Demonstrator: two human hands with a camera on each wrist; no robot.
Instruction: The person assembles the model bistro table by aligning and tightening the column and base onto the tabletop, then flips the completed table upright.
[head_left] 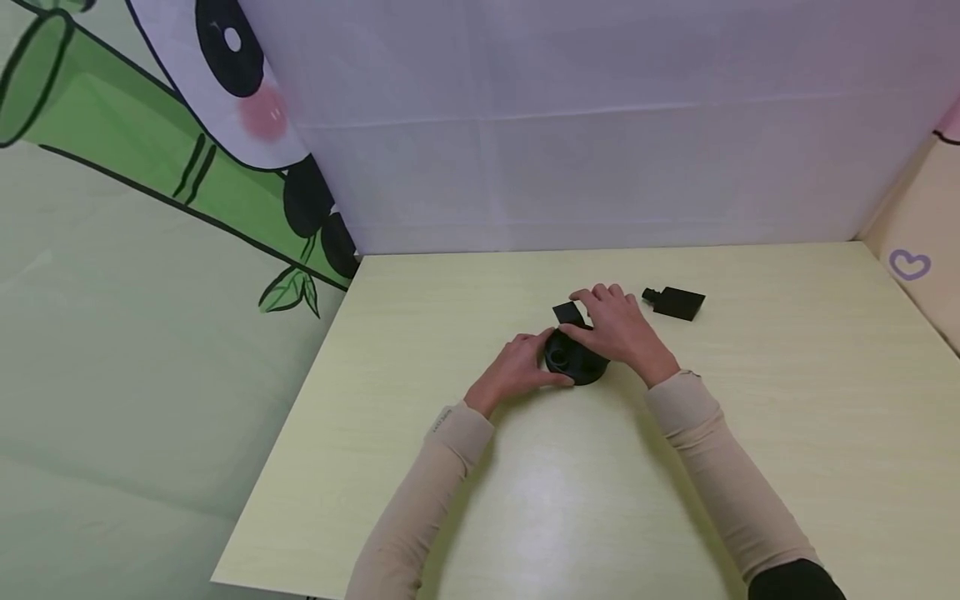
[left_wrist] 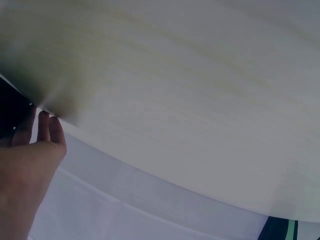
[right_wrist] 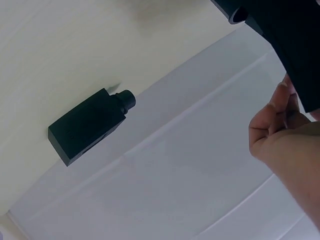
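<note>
Pale wood-grained tabletop (head_left: 390, 358) spreads beneath two beige sleeves (head_left: 723, 454), its back edge running along a lavender cloth backdrop (head_left: 600, 158). Toward the back of that surface, the left hand (head_left: 517, 367) grips one matte black, round-bodied piece (head_left: 583, 365) from its left side, thumb on the near rim and fingers on the far one. The right hand (head_left: 618, 329) pinches the far part of the same piece, thumb over the top of the round body and fingers curled beside a flat rectangular arm. One ring-shaped opening shows on the body. Its long axis runs from near to far; the rounded end faces the person, and the rectangular arm points toward the back edge, leaning slightly left.

Just beyond the right hand, well inside the back edge, lies one loose black rectangular block with a short cylindrical neck (head_left: 678, 304). Its long axis runs roughly crosswise, neck pointing left toward the right hand, the two apart. Wide stretches of bare wood separate the hands from the slanting left edge and the block from the right edge, where a purple heart outline (head_left: 909, 265) marks a beige panel.
</note>
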